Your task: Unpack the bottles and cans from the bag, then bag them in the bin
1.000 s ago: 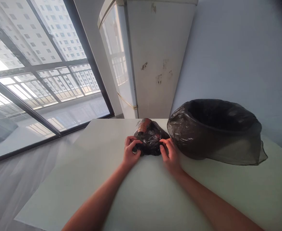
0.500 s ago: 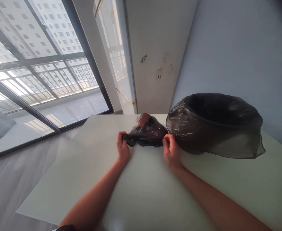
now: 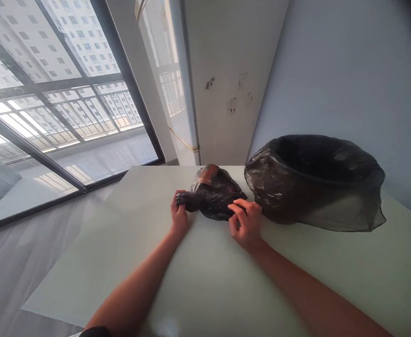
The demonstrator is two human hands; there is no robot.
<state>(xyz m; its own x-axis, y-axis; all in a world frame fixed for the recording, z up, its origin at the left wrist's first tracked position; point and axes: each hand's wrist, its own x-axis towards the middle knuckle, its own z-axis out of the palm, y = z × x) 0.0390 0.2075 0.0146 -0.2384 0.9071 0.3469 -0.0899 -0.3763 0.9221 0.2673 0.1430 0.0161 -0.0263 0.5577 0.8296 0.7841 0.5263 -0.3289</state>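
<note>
Black plastic bag (image 3: 217, 203) lies on the pale table (image 3: 205, 285), near its far edge; a reddish item (image 3: 209, 173) shows at its upper part. Immediately to its right stands a bin (image 3: 297, 203) lined with dark film, mouth upward, the liner folded over the rim and hanging loose at the right. It closes off that side of the bag. Beyond the table's far edge stands a refrigerator (image 3: 226, 56), its side panel marked with dark stains. Left hand (image 3: 179, 215): fingers closed round the gathered, twisted left end of the bag. Right hand (image 3: 246, 222): fingers bent and loosely parted, tips at the bag's right side, knuckles just beside the bin; whether they pinch the film cannot be determined.
</note>
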